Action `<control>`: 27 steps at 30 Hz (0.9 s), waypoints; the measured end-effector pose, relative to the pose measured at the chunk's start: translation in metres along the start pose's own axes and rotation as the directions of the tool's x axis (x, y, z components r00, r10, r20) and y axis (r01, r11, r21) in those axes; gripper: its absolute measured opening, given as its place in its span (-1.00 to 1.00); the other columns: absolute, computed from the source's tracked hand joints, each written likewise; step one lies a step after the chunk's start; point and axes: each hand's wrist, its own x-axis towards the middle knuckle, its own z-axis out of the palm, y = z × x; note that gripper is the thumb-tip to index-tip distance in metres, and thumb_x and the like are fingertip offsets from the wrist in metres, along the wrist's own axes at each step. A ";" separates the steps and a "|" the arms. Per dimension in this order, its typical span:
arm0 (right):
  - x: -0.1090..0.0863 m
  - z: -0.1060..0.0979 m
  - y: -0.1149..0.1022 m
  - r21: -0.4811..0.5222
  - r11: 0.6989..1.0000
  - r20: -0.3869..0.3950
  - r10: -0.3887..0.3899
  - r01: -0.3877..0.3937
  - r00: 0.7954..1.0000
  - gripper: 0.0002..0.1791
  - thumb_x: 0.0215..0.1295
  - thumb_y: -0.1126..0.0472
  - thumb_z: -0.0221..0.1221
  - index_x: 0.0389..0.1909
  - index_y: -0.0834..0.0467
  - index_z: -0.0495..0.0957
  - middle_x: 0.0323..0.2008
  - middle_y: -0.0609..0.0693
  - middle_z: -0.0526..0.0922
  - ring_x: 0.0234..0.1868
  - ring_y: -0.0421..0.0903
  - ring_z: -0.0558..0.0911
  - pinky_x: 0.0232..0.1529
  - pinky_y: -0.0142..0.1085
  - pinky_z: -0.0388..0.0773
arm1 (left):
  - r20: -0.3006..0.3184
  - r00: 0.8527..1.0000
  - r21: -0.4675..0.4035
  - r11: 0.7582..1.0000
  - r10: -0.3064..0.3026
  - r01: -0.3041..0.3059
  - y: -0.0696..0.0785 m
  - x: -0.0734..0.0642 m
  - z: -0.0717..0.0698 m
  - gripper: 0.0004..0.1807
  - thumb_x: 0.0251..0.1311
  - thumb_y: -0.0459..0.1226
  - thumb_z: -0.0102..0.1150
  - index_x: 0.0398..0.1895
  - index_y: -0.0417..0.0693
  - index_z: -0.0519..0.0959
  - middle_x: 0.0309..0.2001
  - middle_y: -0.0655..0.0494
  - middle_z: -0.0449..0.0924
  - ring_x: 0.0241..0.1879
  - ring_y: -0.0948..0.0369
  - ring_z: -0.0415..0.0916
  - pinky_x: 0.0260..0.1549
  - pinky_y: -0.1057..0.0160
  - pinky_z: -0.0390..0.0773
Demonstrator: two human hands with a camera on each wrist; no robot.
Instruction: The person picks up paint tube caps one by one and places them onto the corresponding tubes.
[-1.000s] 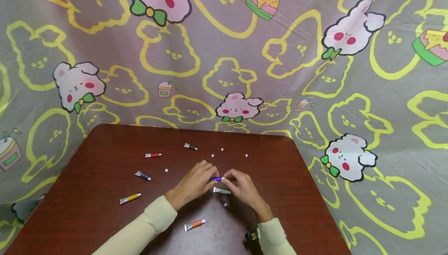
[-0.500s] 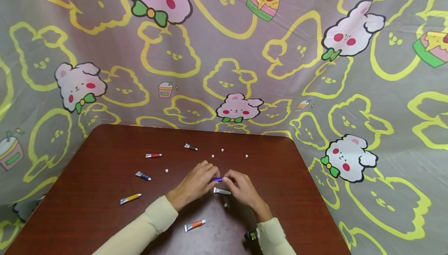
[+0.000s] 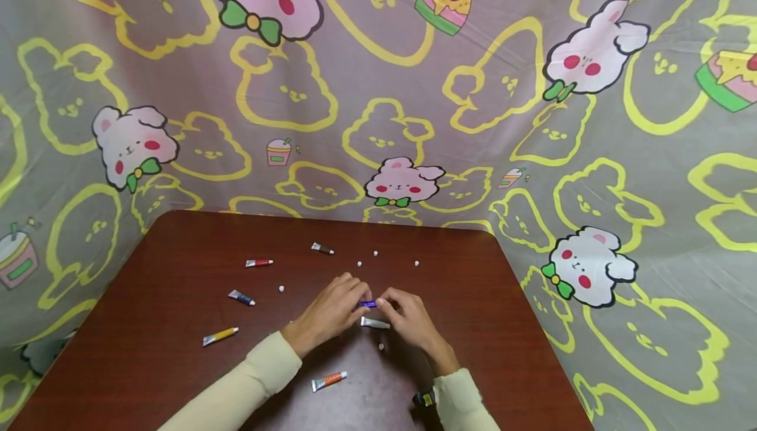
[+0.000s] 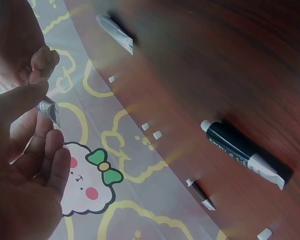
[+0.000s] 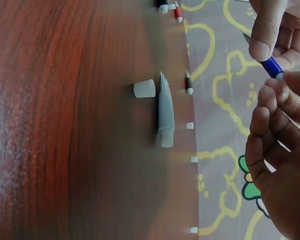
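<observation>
A small violet-blue paint tube (image 3: 368,304) is held level above the table between both hands. My left hand (image 3: 332,307) pinches its body by the flat crimped end, with the thumb pressed along it in the right wrist view. At the other end, the thumb and fingertips of my right hand (image 3: 412,320) pinch the white tip, mostly hidden by them. Just below the hands lies a silver-white paint tube (image 3: 375,323), and nearer the body is a loose white cap (image 3: 381,347). An orange paint tube (image 3: 329,381) rests further forward, by the left sleeve.
Yellow (image 3: 220,336), dark blue (image 3: 241,297), red (image 3: 259,263) and brown (image 3: 322,248) paint tubes lie left and back. A black tube (image 4: 235,147) shows in the left wrist view. Small white caps (image 3: 359,263) are scattered about. Patterned cloth (image 3: 319,122) hangs around the table.
The right fingertips have closed over the violet-blue tube's white tip, which showed a second ago. Both hands otherwise keep almost the same place.
</observation>
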 end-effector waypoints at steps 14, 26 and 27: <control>0.005 0.000 0.006 -0.059 0.996 -0.055 0.057 -0.060 0.997 -0.93 0.47 0.16 0.37 -0.25 0.03 0.75 -0.32 -0.14 0.79 -0.31 -0.34 0.63 -0.21 -0.38 0.63 | 0.033 0.998 0.021 0.998 -0.053 0.053 -0.009 -0.003 0.007 -0.70 0.14 -0.25 0.66 -0.24 -0.01 0.64 -0.29 0.20 0.67 -0.21 0.19 0.49 -0.15 0.16 0.53; 0.010 -0.008 0.017 -0.095 0.991 -0.066 0.084 -0.090 0.994 -0.93 0.48 0.12 0.38 -0.24 -0.02 0.75 -0.28 -0.16 0.81 -0.22 -0.24 0.74 -0.10 -0.30 0.72 | 0.044 0.994 0.057 0.994 -0.100 0.098 -0.016 -0.007 0.014 -0.69 0.08 -0.25 0.68 -0.28 -0.01 0.64 -0.34 0.19 0.67 -0.27 0.19 0.46 -0.22 0.17 0.51; 0.011 -0.008 0.019 -0.099 0.991 -0.065 0.088 -0.094 0.994 -0.94 0.48 0.12 0.38 -0.24 -0.02 0.75 -0.28 -0.16 0.80 -0.22 -0.24 0.74 -0.10 -0.30 0.72 | 0.047 0.993 0.064 0.993 -0.106 0.103 -0.017 -0.007 0.015 -0.69 0.08 -0.24 0.68 -0.28 -0.01 0.64 -0.34 0.18 0.68 -0.27 0.18 0.46 -0.22 0.17 0.51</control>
